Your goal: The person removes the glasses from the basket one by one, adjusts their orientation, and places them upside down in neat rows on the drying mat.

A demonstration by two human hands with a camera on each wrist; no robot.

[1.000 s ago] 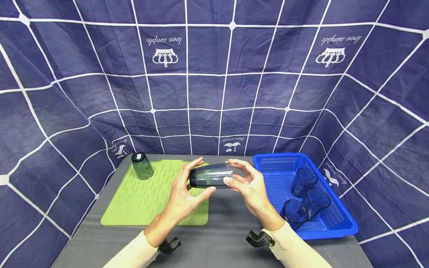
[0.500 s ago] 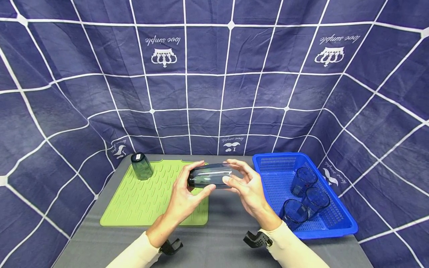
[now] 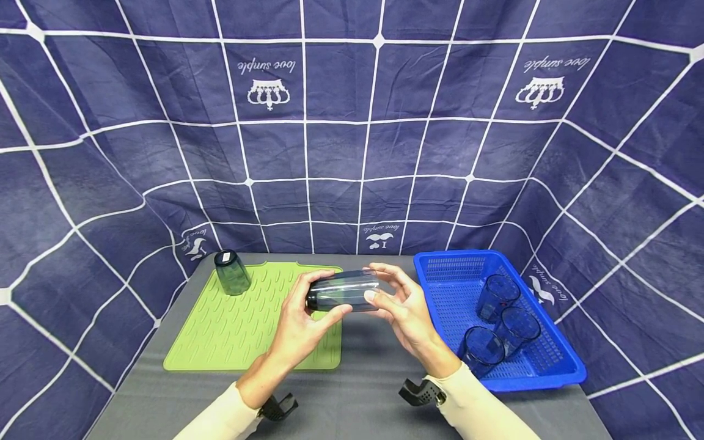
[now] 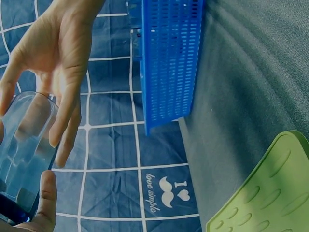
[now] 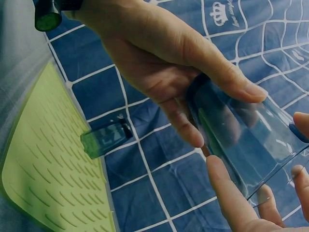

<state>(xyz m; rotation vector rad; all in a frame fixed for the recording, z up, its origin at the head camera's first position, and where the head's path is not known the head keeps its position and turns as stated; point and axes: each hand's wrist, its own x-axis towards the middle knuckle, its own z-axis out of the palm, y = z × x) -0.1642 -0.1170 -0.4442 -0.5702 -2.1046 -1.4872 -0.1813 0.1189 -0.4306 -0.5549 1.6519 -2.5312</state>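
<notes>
At the far left, an upside-down glass (image 3: 233, 275) stands at the back left corner of the green mat (image 3: 231, 330). Its thick bottom is on top, and there is a small white sticker on it. Most of the bumpy mat shows to its right.

Next comes the left hand (image 3: 297, 327), with its thumb and fingers curved around the dark bottom of the held glass (image 3: 343, 292). This glass is up in the air, over the mat's right edge and the grey table (image 3: 379, 360). It lies on its side, so its long way runs left to right. The bottom points left and the mouth points right. The right hand (image 3: 407, 311) pinches it near the mouth. I can't tell if a fingertip goes inside.

The left wrist view shows the holes in the basket's side wall and one mat corner. The right wrist view shows the mat with the upside-down glass on it, and not the basket.

A strip of grey table runs between the mat and the blue basket (image 3: 456, 269). In the basket's right part are a back glass (image 3: 497, 299), a right glass (image 3: 518, 333) and a front glass (image 3: 482, 351), close together, mouths up.
</notes>
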